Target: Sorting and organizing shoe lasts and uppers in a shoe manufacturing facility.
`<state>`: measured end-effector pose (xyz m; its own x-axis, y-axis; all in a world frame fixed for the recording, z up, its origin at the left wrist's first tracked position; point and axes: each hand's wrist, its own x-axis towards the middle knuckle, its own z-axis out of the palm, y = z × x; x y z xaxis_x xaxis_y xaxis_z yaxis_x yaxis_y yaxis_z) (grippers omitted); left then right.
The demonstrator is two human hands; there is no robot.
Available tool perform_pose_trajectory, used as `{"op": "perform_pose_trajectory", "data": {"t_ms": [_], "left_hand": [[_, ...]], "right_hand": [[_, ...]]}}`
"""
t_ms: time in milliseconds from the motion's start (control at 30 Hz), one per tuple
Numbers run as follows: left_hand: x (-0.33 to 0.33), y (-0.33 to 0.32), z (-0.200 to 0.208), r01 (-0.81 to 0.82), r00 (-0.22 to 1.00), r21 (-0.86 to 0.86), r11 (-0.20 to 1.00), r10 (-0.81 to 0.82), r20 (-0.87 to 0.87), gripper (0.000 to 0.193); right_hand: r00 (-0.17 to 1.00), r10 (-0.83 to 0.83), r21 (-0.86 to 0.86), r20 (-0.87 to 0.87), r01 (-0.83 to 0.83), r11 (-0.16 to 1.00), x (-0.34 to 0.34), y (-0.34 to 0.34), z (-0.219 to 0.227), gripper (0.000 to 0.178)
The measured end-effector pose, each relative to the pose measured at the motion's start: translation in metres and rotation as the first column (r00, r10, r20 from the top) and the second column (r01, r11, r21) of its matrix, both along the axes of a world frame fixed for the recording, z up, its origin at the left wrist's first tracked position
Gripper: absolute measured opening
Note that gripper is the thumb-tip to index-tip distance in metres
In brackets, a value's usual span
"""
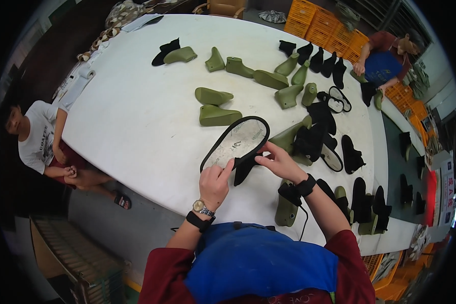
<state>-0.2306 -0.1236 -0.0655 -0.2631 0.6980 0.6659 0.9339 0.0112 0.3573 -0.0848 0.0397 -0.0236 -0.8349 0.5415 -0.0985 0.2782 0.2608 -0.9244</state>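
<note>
A black shoe upper (262, 127) is held bottom up above the white table, its pale insole with handwritten marks facing me. My right hand (282, 163) grips its right edge, thumb on the near side and fingers partly hidden behind it. My left hand (214, 186) is closed at the lower edge, its index finger stretched against the insole and the other fingers curled. Part of the black upper hangs below the insole between my hands. Close by my right forearm stands a green shoe last (286, 210) with black material on top.
Several green lasts (271, 79) and black uppers (329, 65) lie across the white table (142, 101). More uppers and lasts crowd the right side. A seated person (45, 137) is at the left edge; another (385, 58) works at the far right near orange crates (321, 28).
</note>
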Motion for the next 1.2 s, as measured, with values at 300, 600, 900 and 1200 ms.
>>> {"op": "perform_pose_trajectory", "data": {"t_ms": [300, 600, 900, 1200], "left_hand": [[0.026, 0.009, 0.051, 0.403, -0.169, 0.352, 0.845, -0.31, 0.936, 0.046], [0.068, 0.026, 0.009, 0.779, -0.361, 0.224, 0.586, 0.127, 0.924, 0.037], [0.065, 0.017, -0.066, 0.767, 0.597, -0.57, 0.294, 0.0, 0.802, 0.062], [0.079, 0.033, -0.067, 0.873, 0.395, -0.37, 0.318, -0.018, 0.918, 0.026]], "right_hand": [[0.968, 0.101, -0.35, -0.228, -0.178, 0.92, 0.072, -0.034, 0.04, 0.082], [0.962, -0.244, 0.086, -0.124, 0.255, 0.963, 0.137, -0.108, 0.025, 0.08], [0.922, -0.384, 0.098, 0.051, 0.378, 0.92, 0.156, -0.115, -0.054, 0.062], [0.937, -0.338, 0.265, 0.091, 0.305, 0.915, 0.121, -0.121, -0.071, 0.076]]}}
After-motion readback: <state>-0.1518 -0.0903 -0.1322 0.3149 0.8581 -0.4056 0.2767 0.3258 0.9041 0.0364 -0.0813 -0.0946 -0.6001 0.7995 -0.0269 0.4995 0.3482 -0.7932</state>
